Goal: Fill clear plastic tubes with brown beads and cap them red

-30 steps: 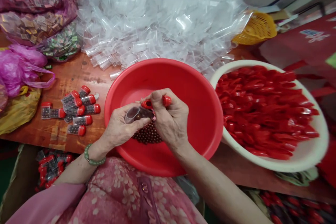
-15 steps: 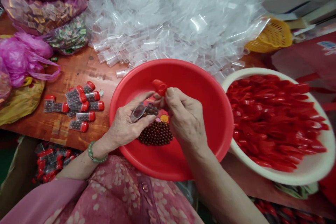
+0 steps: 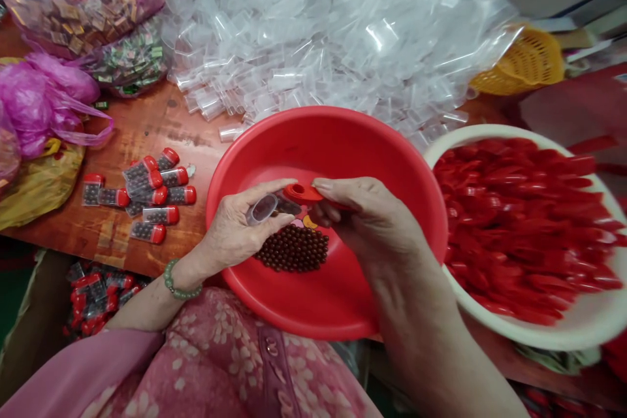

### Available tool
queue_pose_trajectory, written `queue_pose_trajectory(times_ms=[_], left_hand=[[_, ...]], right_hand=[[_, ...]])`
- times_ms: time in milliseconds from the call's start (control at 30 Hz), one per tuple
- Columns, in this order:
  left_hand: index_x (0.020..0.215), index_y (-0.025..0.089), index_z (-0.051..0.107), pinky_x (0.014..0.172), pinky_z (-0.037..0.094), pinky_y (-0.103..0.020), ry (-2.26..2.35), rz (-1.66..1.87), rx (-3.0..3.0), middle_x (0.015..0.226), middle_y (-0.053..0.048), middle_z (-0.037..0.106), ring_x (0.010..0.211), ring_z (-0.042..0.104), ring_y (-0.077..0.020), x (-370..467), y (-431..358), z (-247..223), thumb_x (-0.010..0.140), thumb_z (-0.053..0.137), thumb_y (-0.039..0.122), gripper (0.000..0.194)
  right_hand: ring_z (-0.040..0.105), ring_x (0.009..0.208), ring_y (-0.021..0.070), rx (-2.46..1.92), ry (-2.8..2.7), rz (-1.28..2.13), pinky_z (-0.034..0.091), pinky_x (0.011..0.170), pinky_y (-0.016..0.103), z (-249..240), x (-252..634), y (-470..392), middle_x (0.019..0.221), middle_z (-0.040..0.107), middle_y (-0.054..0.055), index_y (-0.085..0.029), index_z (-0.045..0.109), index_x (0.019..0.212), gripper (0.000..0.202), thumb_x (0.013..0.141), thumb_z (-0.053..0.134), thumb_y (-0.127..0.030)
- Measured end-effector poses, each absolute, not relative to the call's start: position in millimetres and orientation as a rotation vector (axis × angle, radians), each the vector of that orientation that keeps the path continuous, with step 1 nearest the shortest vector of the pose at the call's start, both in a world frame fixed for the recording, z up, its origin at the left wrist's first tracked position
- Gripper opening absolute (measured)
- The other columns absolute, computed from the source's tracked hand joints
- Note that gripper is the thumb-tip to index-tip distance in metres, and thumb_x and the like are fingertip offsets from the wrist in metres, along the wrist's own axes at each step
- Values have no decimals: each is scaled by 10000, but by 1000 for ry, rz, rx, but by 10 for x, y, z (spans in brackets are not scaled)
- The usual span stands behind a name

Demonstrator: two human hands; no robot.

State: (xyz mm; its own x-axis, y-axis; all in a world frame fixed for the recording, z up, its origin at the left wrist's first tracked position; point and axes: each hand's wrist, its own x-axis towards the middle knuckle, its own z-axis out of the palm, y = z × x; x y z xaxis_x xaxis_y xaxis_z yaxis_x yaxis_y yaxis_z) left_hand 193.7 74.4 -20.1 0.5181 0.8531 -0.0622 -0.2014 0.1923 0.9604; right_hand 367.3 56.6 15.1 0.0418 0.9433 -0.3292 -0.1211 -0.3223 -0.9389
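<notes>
My left hand (image 3: 234, 222) grips a small clear plastic tube (image 3: 263, 209) between thumb and fingers, tilted over the red basin (image 3: 323, 119). The tube's oval end faces me; dark beads seem to be inside it. My right hand (image 3: 385, 228) pinches a red plastic cap (image 3: 302, 194) with a round hollow, held right by the tube's far end. Whether cap and tube touch I cannot tell. Below the hands, a heap of shiny dark brown beads (image 3: 294, 249) lies on the basin's floor.
Capped tubes of beads (image 3: 155, 215) lie on the wooden table at left; more fill a box (image 3: 93, 300) below. Clear empty tubes (image 3: 313, 39) are piled behind. A white basin (image 3: 553, 339) of red caps stands right, a yellow basket (image 3: 526, 62) beyond.
My right hand has brought the red cap down from above to the tube's end and turned it. My left hand stays nearly in place, and the view has shifted slightly.
</notes>
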Motion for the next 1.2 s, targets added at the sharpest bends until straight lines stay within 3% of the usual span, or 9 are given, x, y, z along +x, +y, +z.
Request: queue_pose_trajectory(times_ms=[300, 500, 633, 767, 833, 900, 1033, 1200], left_hand=[[1090, 146, 710, 929, 550, -288, 741, 895, 1269, 1041, -63, 754, 945, 688, -157, 1915, 769, -260, 817, 708, 210, 280], [1238, 199, 673, 759, 565, -269, 839, 822, 1359, 866, -2, 719, 740, 635, -123, 1867, 728, -262, 845, 668, 210, 394], [1210, 178, 682, 825, 562, -288, 840, 833, 1454, 959, -43, 733, 867, 659, -162, 1872, 734, -283, 842, 661, 206, 369], [1192, 163, 676, 873, 554, -310, 829, 798, 1445, 1006, -58, 735, 933, 668, -183, 1913, 774, -276, 843, 656, 221, 355], [1197, 161, 669, 863, 553, -307, 836, 794, 1396, 1019, -57, 733, 914, 672, -174, 1932, 802, -266, 839, 653, 213, 362], [1187, 152, 667, 860, 552, -299, 822, 813, 1336, 1036, -60, 733, 898, 675, -163, 1948, 826, -259, 832, 660, 208, 360], [1175, 158, 668, 868, 549, -289, 722, 843, 1299, 1032, -52, 738, 902, 684, -159, 1974, 836, -241, 832, 677, 208, 347], [1365, 195, 553, 841, 556, -308, 771, 730, 1322, 893, -10, 721, 812, 693, -171, 1977, 823, -186, 843, 702, 239, 545]], right_hand=[[373, 503, 82, -1566, -1079, 1418, 278, 522, 278, 176, 3669, 509, 484, 432, -28, -188, 477, 441, 536, 759, 720, -544], [380, 464, 75, -1585, -1208, 1476, 292, 501, 269, 78, 3717, 545, 449, 446, -31, -185, 465, 448, 578, 805, 661, -596], [415, 442, 72, -1623, -1255, 1496, 314, 468, 249, 76, 3751, 562, 431, 475, -20, -176, 508, 459, 567, 819, 657, -588], [472, 430, 66, -1605, -1044, 1380, 344, 409, 206, 173, 3733, 507, 552, 578, -36, -175, 632, 731, 348, 740, 776, -492], [488, 438, 58, -1546, -890, 1277, 385, 400, 197, 205, 3726, 464, 660, 625, -43, -196, 637, 843, 374, 656, 847, -442], [550, 497, 66, -1521, -860, 1212, 461, 447, 202, 211, 3733, 428, 741, 660, -29, -203, 653, 863, 383, 621, 875, -401], [632, 583, 109, -1564, -1101, 1002, 541, 546, 243, 173, 3760, 394, 744, 698, -9, -217, 724, 906, 214, 734, 809, -312], [734, 896, 206, -1554, -1547, 700, 588, 890, 399, 174, 3743, 405, 1005, 772, 24, -283, 750, 1068, 232, 838, 721, -282]])
